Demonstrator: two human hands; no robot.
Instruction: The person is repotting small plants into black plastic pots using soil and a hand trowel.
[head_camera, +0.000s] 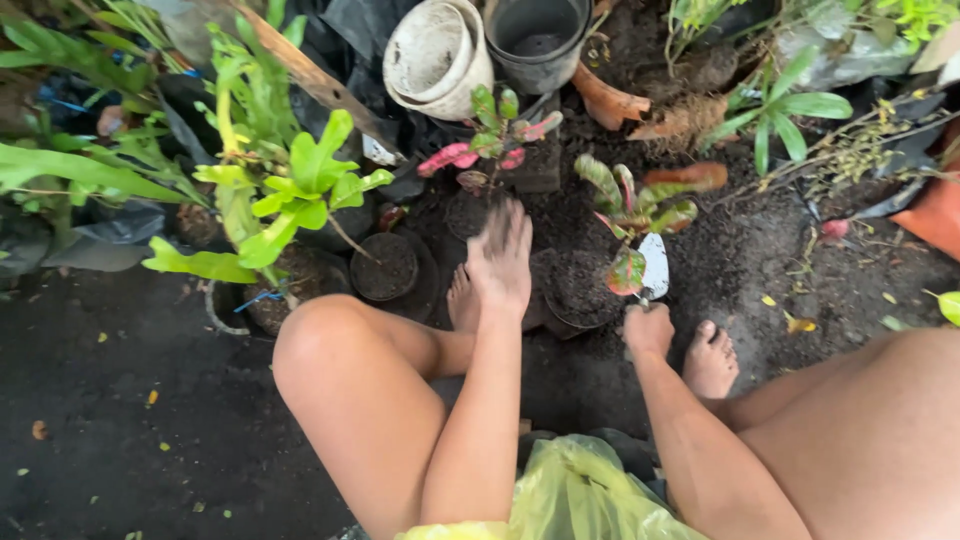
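My left hand (500, 258) reaches forward with its fingers spread, palm down, just above a small black pot of soil (467, 213) that holds a plant with pink and green leaves (490, 135). My right hand (648, 326) is closed on the handle of a small trowel; the trowel's white blade (655, 262) points up beside another dark pot filled with soil (578, 285). A plant with red, green and yellow leaves (640, 205) stands in that soil next to the blade. My bare knees and feet frame the pots.
An empty-looking black pot of soil (387, 266) sits to the left. Bright green leafy plants (285, 180) crowd the left side. A white bucket (435, 55) and a dark bucket (537, 40) lie at the back. Loose dark soil (760, 250) covers the ground to the right. A yellow plastic bag (575, 495) lies near me.
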